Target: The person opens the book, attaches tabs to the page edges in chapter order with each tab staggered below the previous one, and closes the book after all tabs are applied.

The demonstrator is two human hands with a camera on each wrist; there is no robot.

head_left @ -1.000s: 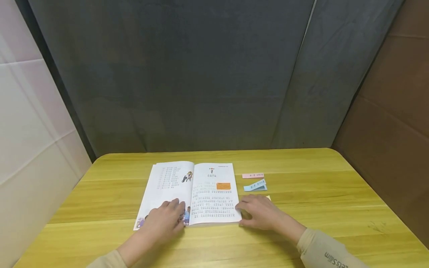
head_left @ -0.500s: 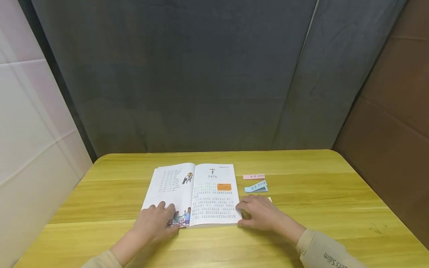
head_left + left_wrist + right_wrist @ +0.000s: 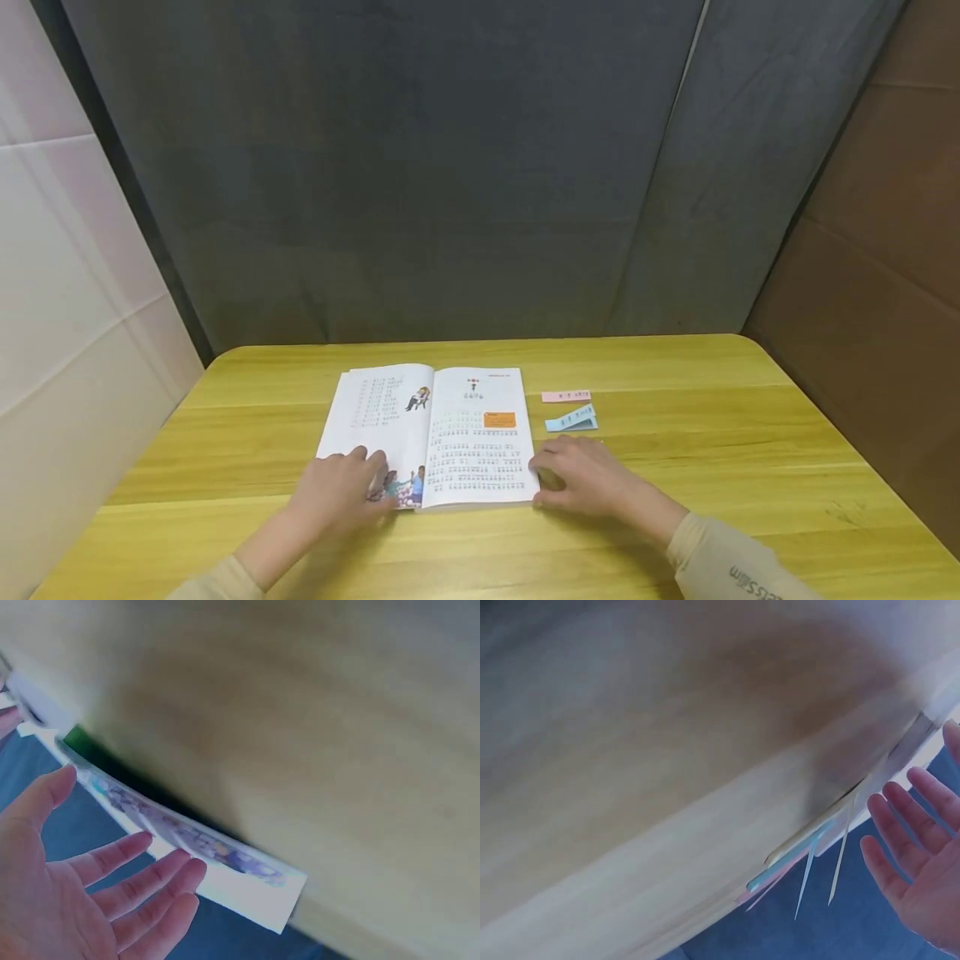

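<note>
Head view: an open book (image 3: 427,433) lies flat near the middle of a yellow wooden bench (image 3: 750,467) with a streaked grain and rounded corners. Its pages are smooth white paper with printed text, a small orange box on the right page and a coloured drawing at the near edge by the spine. The left hand (image 3: 337,492) lies on the near corner of the left page, fingers spread and fairly straight, gripping nothing. The right hand (image 3: 585,475) rests on the bench against the book's right edge, fingers loosely bent with their tips at the page edge, thumb low beside the near corner; it covers whatever lies beneath it. Just beyond it lie a pink paper strip (image 3: 566,397) and a blue paper strip (image 3: 572,419), the blue one folded and slightly lifted. Dark grey cloth (image 3: 420,167) hangs behind the bench, a white panel (image 3: 60,292) on the left, brown board (image 3: 885,250) on the right.

Left wrist view: blurred; the left hand (image 3: 82,892) shows an open palm with straight fingers beside the book's (image 3: 187,840) thin page edge.

Right wrist view: also blurred; the right hand (image 3: 922,855) is open, fingers apart, near thin paper strips (image 3: 795,870) seen edge-on.
</note>
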